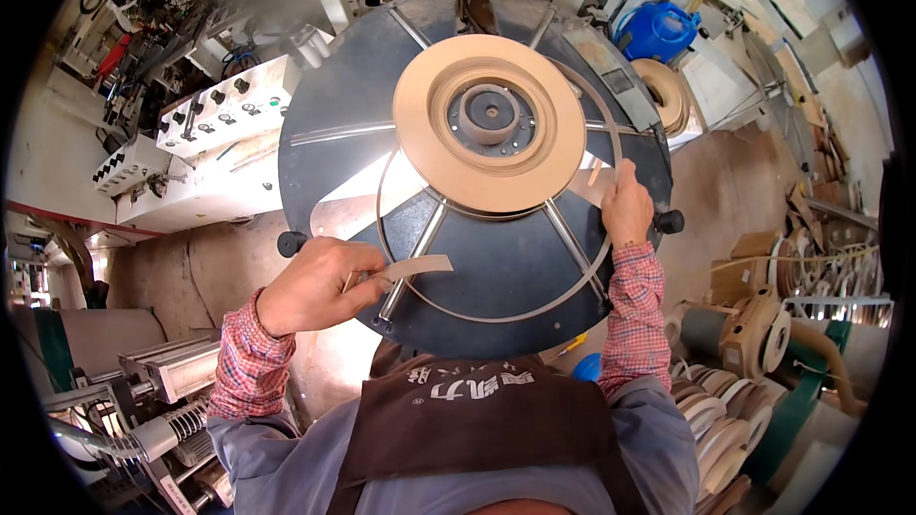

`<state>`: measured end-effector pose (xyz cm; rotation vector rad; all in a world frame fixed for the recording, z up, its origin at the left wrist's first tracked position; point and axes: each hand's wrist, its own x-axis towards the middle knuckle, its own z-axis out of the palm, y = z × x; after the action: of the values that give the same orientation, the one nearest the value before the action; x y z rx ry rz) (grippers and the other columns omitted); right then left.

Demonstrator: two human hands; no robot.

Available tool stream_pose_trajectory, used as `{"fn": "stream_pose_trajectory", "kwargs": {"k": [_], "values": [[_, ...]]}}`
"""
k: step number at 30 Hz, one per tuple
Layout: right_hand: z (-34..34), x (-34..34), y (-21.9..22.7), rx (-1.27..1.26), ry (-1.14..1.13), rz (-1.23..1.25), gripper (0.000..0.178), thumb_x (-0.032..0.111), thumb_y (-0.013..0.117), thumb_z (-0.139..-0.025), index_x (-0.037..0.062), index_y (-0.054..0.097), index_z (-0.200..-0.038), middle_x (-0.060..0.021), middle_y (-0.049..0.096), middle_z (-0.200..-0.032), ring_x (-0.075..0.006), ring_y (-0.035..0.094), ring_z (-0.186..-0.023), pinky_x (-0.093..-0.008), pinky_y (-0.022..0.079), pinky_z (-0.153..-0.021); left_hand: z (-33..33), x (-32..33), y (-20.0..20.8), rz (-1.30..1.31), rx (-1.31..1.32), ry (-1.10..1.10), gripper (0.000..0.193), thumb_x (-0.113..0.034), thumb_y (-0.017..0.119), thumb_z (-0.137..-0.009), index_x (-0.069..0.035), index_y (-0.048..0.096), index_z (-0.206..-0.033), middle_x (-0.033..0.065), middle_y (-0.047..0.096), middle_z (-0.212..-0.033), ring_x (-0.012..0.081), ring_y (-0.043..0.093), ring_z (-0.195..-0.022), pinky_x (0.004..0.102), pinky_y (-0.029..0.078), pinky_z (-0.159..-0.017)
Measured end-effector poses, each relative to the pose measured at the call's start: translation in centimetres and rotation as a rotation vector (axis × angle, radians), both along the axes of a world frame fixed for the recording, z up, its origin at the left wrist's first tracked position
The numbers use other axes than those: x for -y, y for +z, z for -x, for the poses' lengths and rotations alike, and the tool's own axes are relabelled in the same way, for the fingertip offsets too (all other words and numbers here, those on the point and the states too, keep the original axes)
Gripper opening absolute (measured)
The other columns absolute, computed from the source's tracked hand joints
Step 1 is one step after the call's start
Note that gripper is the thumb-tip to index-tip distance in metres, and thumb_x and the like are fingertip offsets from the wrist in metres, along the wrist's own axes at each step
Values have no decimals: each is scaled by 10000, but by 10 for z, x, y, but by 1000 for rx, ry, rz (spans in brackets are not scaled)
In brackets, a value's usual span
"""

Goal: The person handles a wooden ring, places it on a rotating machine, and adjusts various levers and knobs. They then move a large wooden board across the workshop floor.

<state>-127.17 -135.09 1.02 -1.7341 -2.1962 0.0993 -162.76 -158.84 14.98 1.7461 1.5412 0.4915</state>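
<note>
A large coil of tan edge banding (420, 124) lies around a hub (491, 113) on a round dark turntable (334, 100) with metal bars. One loose turn of banding (496, 320) swings wide of the coil, around its right, near and left sides. At the turntable's near left, my left hand (320, 288) is closed in a pinch on the strip's free end (420, 265), which sticks out to the right. My right hand (627, 210) is closed around the loose turn at the right edge; its fingertips are partly hidden.
Black knobs (291, 244) stick out at the turntable's rim. On the left stands a white control panel (229, 107) with switches. A blue container (658, 30) and another coil (660, 95) are at the back right. Several banding rolls (720, 453) lie stacked at the near right.
</note>
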Motion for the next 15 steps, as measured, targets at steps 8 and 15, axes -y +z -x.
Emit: {"fn": "stream_pose_trajectory", "kwargs": {"k": [8, 15], "values": [[82, -72, 37, 134, 305, -152, 144, 125, 565, -908, 88, 628, -1032, -259, 655, -744, -470, 647, -735, -573, 491, -642, 13, 12, -25, -24, 48, 37, 136, -119, 664, -850, 9, 631, -819, 169, 572, -686, 350, 576, -601, 415, 440, -558], [91, -97, 59, 81, 264, -224, 92, 133, 572, -881, 58, 614, -915, -272, 679, -775, -478, 672, -752, -572, 530, -676, 27, 17, -29, 39, 137, 164, 86, -76, 671, -823, 10, 664, -831, 170, 564, -640, 310, 575, -552, 390, 433, -529]]}}
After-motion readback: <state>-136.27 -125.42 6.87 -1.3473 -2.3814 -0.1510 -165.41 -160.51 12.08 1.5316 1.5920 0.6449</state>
